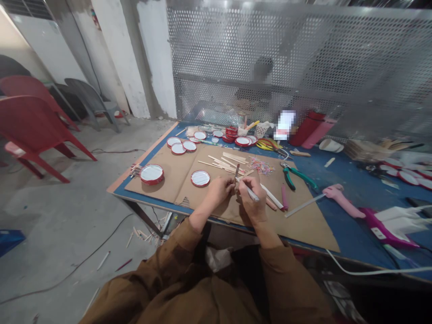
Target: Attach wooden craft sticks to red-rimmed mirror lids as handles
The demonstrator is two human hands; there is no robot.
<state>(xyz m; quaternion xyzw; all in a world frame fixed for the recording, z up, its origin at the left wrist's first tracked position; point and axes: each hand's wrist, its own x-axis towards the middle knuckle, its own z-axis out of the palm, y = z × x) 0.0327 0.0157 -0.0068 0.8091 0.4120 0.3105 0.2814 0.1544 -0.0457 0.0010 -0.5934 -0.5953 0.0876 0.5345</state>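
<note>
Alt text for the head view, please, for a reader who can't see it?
A person's left hand holds a wooden craft stick upright while the right hand grips a white pen beside it, over cardboard on a blue table. Red-rimmed round lids, loose sticks and green-handled pliers lie nearby.

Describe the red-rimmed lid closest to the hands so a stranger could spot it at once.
On the blue workbench, find the big cardboard sheet. Just left of the person's left hand lies a round lid with a red rim and white inside. It sits alone, while a similar lid lies farther left and the others cluster beyond.
</note>
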